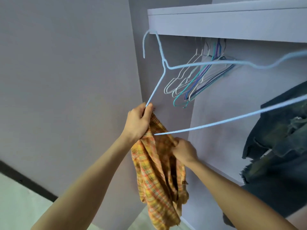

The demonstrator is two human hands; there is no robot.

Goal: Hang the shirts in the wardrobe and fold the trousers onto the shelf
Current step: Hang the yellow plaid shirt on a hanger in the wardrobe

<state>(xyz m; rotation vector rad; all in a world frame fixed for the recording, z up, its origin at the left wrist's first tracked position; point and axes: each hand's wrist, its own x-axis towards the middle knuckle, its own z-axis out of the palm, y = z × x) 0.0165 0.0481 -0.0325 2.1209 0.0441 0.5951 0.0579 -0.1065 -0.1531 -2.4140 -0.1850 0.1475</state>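
The light blue hanger [182,66] is big and close, and its far end runs off the picture at 3 o'clock, so that end cannot be seen. The dark jeans [279,130] at 4 o'clock are also cut off by the edge. They hang down over a pale shelf [221,173] inside the wardrobe [232,22]. The rail is mostly hidden behind the wardrobe's top board.

Inside the wardrobe, at 1 o'clock, a bunch of empty hangers [191,80] hangs close together: white, teal, purple and dark ones.

The left hand [138,122] is near the middle. Its grip is closed on one end of the blue hanger and also on the top of the orange checked shirt [159,176]. The shirt hangs down toward 6 o'clock, in front of the wardrobe's side wall. The right hand [184,151] is just below and to the right, with its grip pinching the shirt cloth.
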